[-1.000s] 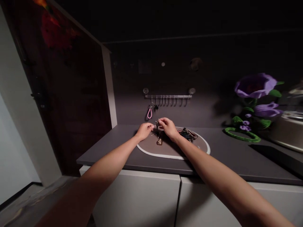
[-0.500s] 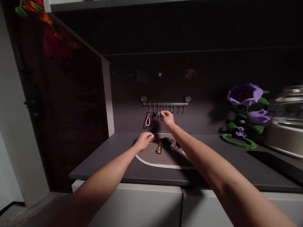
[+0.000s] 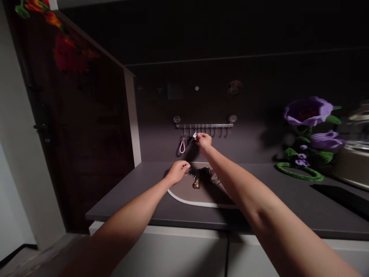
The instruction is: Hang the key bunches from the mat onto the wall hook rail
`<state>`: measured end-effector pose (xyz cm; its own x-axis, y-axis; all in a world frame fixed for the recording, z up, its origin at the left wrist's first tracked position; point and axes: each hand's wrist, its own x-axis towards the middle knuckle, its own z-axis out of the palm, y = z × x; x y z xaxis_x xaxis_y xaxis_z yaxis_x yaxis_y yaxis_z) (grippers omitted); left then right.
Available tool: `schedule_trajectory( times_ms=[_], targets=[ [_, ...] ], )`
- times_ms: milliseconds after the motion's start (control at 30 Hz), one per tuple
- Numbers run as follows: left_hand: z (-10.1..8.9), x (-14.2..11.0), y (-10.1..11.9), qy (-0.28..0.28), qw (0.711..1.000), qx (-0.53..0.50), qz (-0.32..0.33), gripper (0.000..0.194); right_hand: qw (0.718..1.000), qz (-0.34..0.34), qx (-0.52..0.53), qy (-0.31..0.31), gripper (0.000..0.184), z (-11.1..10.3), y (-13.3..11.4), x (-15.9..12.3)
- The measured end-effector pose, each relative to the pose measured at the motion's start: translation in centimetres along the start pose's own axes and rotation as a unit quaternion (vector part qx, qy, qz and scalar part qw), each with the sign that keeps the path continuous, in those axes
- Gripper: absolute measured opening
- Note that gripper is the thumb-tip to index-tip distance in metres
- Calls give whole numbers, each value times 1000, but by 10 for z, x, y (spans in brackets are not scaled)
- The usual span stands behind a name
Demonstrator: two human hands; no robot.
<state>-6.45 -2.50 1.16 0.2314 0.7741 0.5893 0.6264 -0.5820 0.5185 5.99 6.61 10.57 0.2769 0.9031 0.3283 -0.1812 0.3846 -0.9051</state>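
Note:
A clear rail with several hooks [image 3: 204,125] is fixed to the dark wall. My right hand [image 3: 204,140] is raised to its left part and pinches a small silvery metal piece of some keys [image 3: 195,135]. Beside it hangs a pink loop keychain [image 3: 182,146] on a ring, at the leftmost hooks. Below, my left hand [image 3: 177,172] hovers over the left side of a mat or tray [image 3: 187,194] with a white rim. Its fingers are curled together; what they hold, if anything, is hidden. Just right of it lie dark keys and a brown key fob [image 3: 196,181].
Purple felt flowers [image 3: 308,111] with a green ring base stand on the grey counter [image 3: 121,196] at the right. Behind them is a glass-topped appliance [image 3: 354,154]. A dark flat object [image 3: 343,196] lies near the right edge. A dark door [image 3: 92,154] stands at left.
My right hand stays at the hooks; the metal piece in its fingers has turned and now shows a bright face. The left hand has barely moved. The view has shifted slightly.

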Motion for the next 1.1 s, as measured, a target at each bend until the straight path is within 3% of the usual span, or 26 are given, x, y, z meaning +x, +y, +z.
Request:
schedule_trajectory(
  times_ms=[700,867,1100],
  targets=[
    [1,0,-1,12,1000,-17,-17,22,995,27,29,-91,4,-16,15,2],
    [-1,0,2,33,998,-45,-39,20,997,28,-8,-72,14,-26,11,-9],
    [-12,5,17,58,990,-77,-105,17,991,5,-66,-114,19,-53,10,-41]
  ],
)
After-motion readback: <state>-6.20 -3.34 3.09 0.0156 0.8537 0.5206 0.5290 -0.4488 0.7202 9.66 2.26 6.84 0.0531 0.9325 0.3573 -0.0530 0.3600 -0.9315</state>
